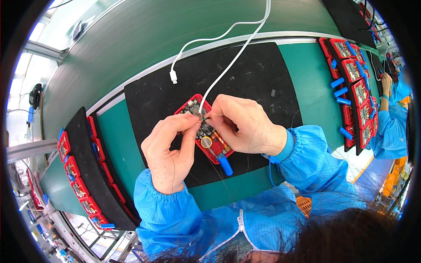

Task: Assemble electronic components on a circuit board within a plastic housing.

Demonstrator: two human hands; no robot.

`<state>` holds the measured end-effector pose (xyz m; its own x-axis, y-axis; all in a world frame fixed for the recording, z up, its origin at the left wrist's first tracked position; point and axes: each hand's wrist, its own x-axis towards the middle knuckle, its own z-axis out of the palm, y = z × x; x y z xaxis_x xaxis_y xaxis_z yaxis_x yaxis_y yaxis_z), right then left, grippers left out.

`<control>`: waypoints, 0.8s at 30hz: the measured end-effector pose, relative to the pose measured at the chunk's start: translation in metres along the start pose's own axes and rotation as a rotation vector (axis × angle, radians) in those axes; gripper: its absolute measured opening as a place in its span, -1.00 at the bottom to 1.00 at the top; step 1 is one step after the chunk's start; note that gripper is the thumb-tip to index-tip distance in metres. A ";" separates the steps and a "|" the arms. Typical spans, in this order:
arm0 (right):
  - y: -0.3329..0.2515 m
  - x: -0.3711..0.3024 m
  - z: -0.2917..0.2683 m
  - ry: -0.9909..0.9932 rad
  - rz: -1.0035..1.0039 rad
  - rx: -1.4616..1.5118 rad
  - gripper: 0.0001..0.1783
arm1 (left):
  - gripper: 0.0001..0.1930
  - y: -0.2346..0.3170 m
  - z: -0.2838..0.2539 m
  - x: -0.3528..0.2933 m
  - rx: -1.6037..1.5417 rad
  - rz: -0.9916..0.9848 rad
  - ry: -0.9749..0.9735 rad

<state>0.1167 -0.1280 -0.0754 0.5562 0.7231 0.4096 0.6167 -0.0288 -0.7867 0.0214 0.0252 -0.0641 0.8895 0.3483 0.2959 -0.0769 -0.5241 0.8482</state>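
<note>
In the head view, the left hand (169,149) seems to pinch the white cable's (201,106) lower end; the right hand's (247,125) thumb and finger press close beside it, their grip too small to tell, above the red-cased circuit board (202,131).

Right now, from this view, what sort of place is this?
Probably an electronics assembly workshop: the left hand and right hand work over an open red unit with a circuit board, similar red units stand in rows on both sides, and a co-worker's blue sleeve shows at right.
</note>
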 end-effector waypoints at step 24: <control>0.002 -0.001 0.000 -0.004 -0.026 -0.020 -0.80 | -0.84 -0.001 0.000 0.000 0.013 0.013 -0.004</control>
<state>0.1173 -0.1281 -0.0772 0.5373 0.7267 0.4281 0.6424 -0.0237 -0.7660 0.0209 0.0257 -0.0648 0.8903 0.3380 0.3052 -0.0830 -0.5386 0.8385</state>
